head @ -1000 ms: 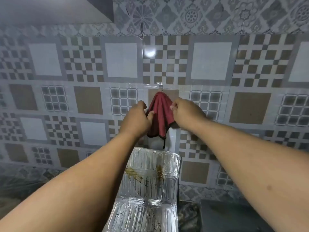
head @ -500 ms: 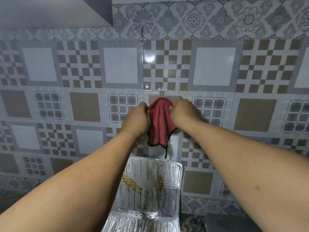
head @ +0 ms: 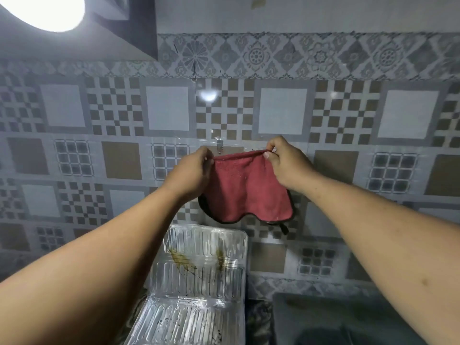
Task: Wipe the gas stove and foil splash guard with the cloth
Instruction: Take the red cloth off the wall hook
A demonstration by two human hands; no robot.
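Observation:
A red cloth (head: 249, 190) with a dark trim hangs spread out flat in front of the tiled wall. My left hand (head: 191, 174) pinches its top left corner and my right hand (head: 286, 165) pinches its top right corner. Just above the cloth's top edge a small metal hook (head: 219, 145) is stuck to the wall. Below the cloth stands the foil splash guard (head: 204, 267), ribbed and shiny, with brown grease stains on its upper panel. The gas stove is out of view.
A patterned tile wall (head: 348, 115) fills the background. A dark grey surface (head: 336, 317) lies at the lower right beside the foil. A bright lamp (head: 49, 11) glows at the top left under a slanted panel.
The cloth was bunched and hanging from the hook; now it is off the hook and both hands have pulled apart, stretching it open. The view has tilted upward.

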